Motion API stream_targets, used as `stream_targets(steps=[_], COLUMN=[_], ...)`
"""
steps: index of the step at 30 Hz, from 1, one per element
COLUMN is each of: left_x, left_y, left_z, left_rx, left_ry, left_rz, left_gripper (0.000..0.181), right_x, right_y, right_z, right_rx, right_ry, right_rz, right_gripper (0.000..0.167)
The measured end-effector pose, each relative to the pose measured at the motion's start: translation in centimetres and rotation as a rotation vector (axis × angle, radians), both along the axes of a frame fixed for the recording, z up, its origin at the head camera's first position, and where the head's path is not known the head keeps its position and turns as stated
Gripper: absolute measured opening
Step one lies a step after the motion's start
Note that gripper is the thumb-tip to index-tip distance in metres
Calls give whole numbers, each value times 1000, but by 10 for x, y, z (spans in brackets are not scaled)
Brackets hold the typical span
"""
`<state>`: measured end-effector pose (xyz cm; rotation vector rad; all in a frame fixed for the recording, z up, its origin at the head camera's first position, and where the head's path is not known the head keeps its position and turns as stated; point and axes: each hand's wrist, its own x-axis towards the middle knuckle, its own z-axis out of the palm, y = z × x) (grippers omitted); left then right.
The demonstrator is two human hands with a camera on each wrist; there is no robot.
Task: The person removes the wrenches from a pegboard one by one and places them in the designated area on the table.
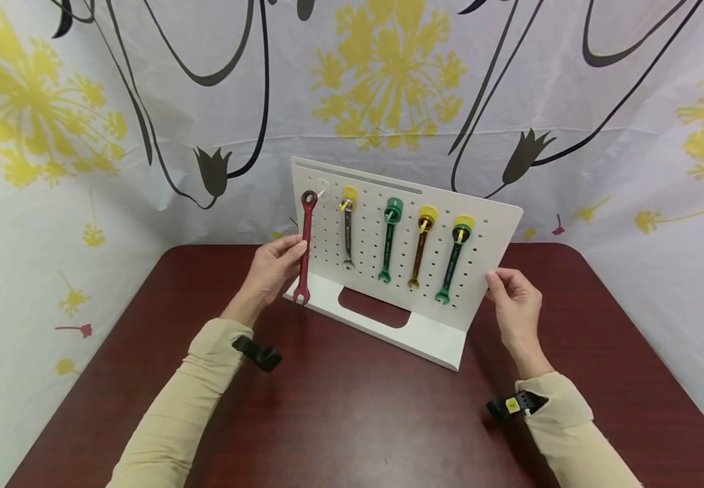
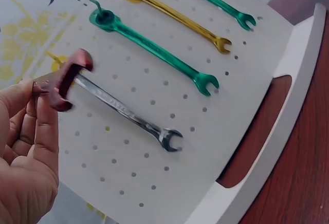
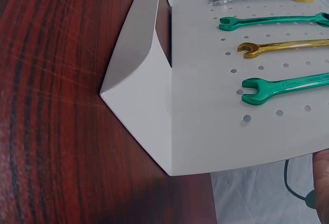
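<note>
The fingers of your left hand (image 1: 274, 269) are gripping a long red metal combination wrench (image 1: 306, 247), its ring end up and its forked end down. You have it in front of the left part of a white perforated board with an L-shaped base (image 1: 491, 234), its ring end just beside a clear hook (image 1: 323, 186). The fingers of your right hand (image 1: 518, 305) pinch the board's right edge, thumb at the front.

Rightward from the clear hook hang a silver metal wrench (image 1: 348, 234) on a yellow hook, a green metal wrench (image 1: 388, 247) on a green hook, a gold metal wrench (image 1: 420, 254) on a yellow hook and a second green metal wrench (image 1: 451, 268), all ring end up. The board stands slanted on the dark red wood-grain tabletop (image 1: 340, 413), before a white cloth with yellow and grey flower prints (image 1: 397, 68).
</note>
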<state>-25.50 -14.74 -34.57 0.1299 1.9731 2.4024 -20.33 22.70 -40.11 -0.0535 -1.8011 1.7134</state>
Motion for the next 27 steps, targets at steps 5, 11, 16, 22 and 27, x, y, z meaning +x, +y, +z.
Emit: stream_targets(steps=[5, 11, 16, 22, 27], left_x=[3, 3, 2, 3, 4], left_y=[-3, -21, -44, -68, -84], left_z=[4, -6, -23, -42, -56], left_rx=[33, 23, -31, -173, -308], left_ry=[23, -17, -110, -200, -228], left_rz=[-19, 24, 69, 134, 156], left_gripper=[21, 16, 9, 28, 47], right_x=[-1, 2, 11, 12, 3], right_y=[1, -1, -8, -9, -2], right_z=[-1, 4, 17, 18, 6], right_rx=[-4, -14, -23, -43, -38], right_ry=[4, -2, 14, 13, -4], right_rz=[5, 23, 36, 42, 26], right_gripper=[6, 11, 11, 12, 11])
